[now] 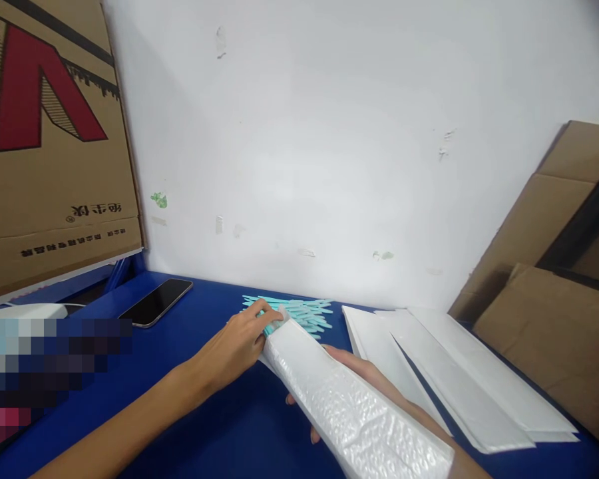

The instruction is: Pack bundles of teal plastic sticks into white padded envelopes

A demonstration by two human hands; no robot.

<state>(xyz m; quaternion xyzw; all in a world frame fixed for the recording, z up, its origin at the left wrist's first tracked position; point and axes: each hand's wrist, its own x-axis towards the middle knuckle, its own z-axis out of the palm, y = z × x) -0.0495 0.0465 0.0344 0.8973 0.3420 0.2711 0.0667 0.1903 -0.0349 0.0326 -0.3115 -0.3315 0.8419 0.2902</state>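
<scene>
A long white bubble mailer (349, 399) lies tilted across my right hand (352, 362), whose fingers wrap around it from below and behind. At its upper end, my left hand (247, 330) has its fingers bent over the mailer's mouth. Bits of teal show under those fingers, apparently slim teal sticks partly inside the mouth; how far in they reach is hidden. Behind the hands, a loose pile of slim, tapered teal sticks (312, 313) lies on the blue table (214, 426), partly covered by my left hand and the mailer.
Several flat white mailers (459, 379) lie overlapping on the right. A dark-screened phone (157, 303) rests at the left. Cardboard boxes stand at both sides: a printed one (54, 186) on the left, a brown one (554, 346) on the right. The white wall (304, 146) closes off the back.
</scene>
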